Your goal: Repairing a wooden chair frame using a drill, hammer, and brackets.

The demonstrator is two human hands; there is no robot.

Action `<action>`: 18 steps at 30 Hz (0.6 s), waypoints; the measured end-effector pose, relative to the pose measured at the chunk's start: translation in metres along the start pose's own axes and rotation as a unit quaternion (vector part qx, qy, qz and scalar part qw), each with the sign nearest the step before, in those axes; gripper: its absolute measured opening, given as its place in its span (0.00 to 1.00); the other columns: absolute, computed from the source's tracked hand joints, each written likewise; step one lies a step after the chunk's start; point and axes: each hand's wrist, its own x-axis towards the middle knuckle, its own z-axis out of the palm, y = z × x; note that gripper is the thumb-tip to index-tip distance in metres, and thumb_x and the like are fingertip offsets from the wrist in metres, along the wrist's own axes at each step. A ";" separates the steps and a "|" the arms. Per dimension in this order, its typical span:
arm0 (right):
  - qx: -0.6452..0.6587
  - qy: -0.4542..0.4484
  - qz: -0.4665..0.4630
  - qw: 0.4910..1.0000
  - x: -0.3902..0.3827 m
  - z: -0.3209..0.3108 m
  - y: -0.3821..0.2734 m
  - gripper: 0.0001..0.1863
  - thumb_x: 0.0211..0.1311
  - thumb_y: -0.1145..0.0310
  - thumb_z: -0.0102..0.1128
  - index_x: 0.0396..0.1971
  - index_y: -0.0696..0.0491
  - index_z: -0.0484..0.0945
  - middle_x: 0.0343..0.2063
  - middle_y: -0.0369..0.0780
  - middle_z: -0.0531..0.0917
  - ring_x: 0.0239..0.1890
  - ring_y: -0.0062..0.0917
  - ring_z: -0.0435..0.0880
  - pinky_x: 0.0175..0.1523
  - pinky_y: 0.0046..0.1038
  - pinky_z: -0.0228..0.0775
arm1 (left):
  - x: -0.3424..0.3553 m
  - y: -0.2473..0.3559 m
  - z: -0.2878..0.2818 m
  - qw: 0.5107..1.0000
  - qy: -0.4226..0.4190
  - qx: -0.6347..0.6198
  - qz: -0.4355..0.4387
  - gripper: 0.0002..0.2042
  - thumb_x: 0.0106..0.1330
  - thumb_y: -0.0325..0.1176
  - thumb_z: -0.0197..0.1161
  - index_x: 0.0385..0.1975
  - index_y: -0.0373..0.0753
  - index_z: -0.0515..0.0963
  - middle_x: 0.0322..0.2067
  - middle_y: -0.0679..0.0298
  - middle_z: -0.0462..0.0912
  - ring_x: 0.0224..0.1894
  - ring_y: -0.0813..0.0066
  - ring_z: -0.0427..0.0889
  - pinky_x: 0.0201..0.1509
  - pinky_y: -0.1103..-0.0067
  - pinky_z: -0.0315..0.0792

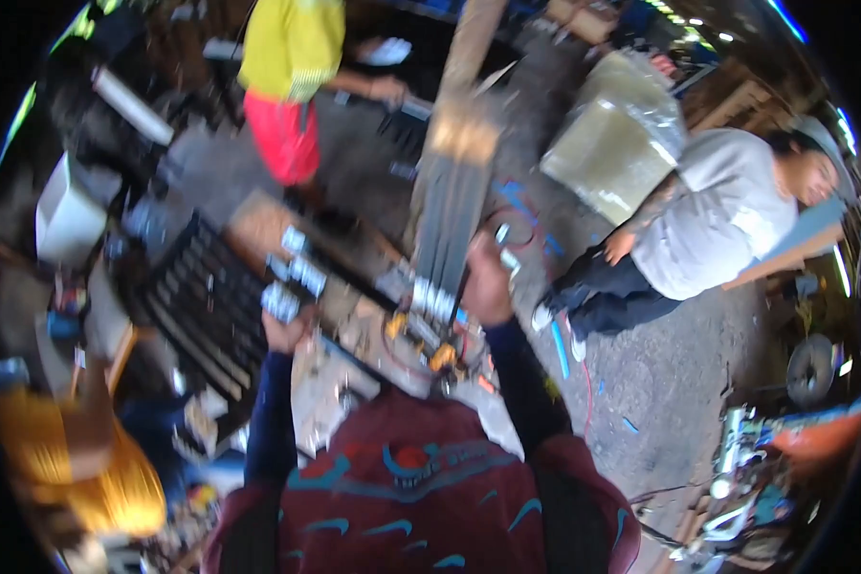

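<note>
My left hand [289, 330] is closed on a small whitish, shiny object [279, 302], with more such pieces beside a long dark bar [354, 287] just beyond it. My right hand [491, 285] is closed at the edge of long dark metal strips [446, 230], which lie along a wooden plank [464, 48]; what exactly it grips is blurred. A yellow-and-black power tool [442, 356] lies below, between my hands. A black slatted panel [199, 306] is left of my left hand.
People stand in yellow and red [287, 53] at the upper left, in grey [708, 215] at the right. A person in orange-yellow [91, 464] is at the lower left. A wrapped pale slab [607, 134], scattered tools [737, 478] and a red hose [586, 378] surround the work.
</note>
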 end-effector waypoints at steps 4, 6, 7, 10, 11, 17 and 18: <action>0.099 -0.047 0.003 0.994 0.040 0.020 0.009 0.41 0.73 0.37 0.40 0.71 0.57 0.58 0.63 0.51 0.70 0.63 0.44 0.73 0.62 0.53 0.72 | -0.007 0.008 0.002 0.996 -0.046 0.073 0.026 0.20 0.52 0.26 0.74 0.48 0.34 0.82 0.43 0.62 0.88 0.43 0.71 0.85 0.52 0.71 0.78; 0.117 -0.077 0.015 0.990 0.052 0.026 0.019 0.41 0.73 0.37 0.41 0.73 0.54 0.57 0.64 0.52 0.69 0.63 0.44 0.73 0.65 0.56 0.68 | -0.011 0.014 0.004 0.995 -0.033 0.099 0.010 0.18 0.53 0.30 0.75 0.44 0.34 0.84 0.38 0.61 0.89 0.37 0.74 0.85 0.47 0.73 0.79; 0.116 -0.070 0.019 0.991 0.057 0.027 0.023 0.41 0.73 0.37 0.41 0.73 0.53 0.57 0.64 0.52 0.69 0.63 0.44 0.73 0.66 0.56 0.66 | -0.014 0.017 0.003 0.986 -0.039 0.121 -0.111 0.16 0.54 0.30 0.76 0.41 0.34 0.84 0.32 0.64 0.88 0.29 0.77 0.84 0.37 0.75 0.79; 0.124 -0.129 0.036 0.983 0.072 0.032 0.038 0.39 0.74 0.39 0.42 0.74 0.51 0.56 0.66 0.52 0.67 0.65 0.44 0.71 0.67 0.57 0.64 | -0.016 0.020 0.007 0.993 -0.028 0.089 -0.068 0.12 0.55 0.30 0.76 0.37 0.34 0.84 0.24 0.67 0.86 0.19 0.80 0.79 0.24 0.78 0.73; 0.127 -0.137 0.035 0.982 0.074 0.036 0.044 0.39 0.74 0.40 0.43 0.74 0.51 0.55 0.66 0.52 0.66 0.65 0.44 0.70 0.67 0.57 0.64 | -0.016 0.022 0.005 0.996 -0.025 0.066 -0.058 0.11 0.55 0.30 0.76 0.36 0.34 0.84 0.22 0.67 0.85 0.17 0.81 0.77 0.22 0.78 0.72; 0.121 -0.162 0.080 0.976 0.080 0.050 0.067 0.43 0.71 0.39 0.47 0.75 0.52 0.53 0.67 0.53 0.64 0.66 0.44 0.69 0.67 0.58 0.64 | -0.014 0.025 0.003 0.992 -0.025 0.083 -0.097 0.16 0.50 0.39 0.79 0.31 0.34 0.85 0.21 0.62 0.86 0.16 0.77 0.80 0.23 0.77 0.75; 0.116 -0.164 0.084 0.976 0.080 0.055 0.070 0.43 0.71 0.39 0.48 0.75 0.52 0.53 0.68 0.53 0.64 0.66 0.45 0.69 0.67 0.57 0.64 | -0.013 0.027 0.000 0.987 -0.013 0.125 -0.098 0.17 0.49 0.39 0.80 0.32 0.35 0.85 0.23 0.62 0.87 0.19 0.76 0.82 0.28 0.77 0.77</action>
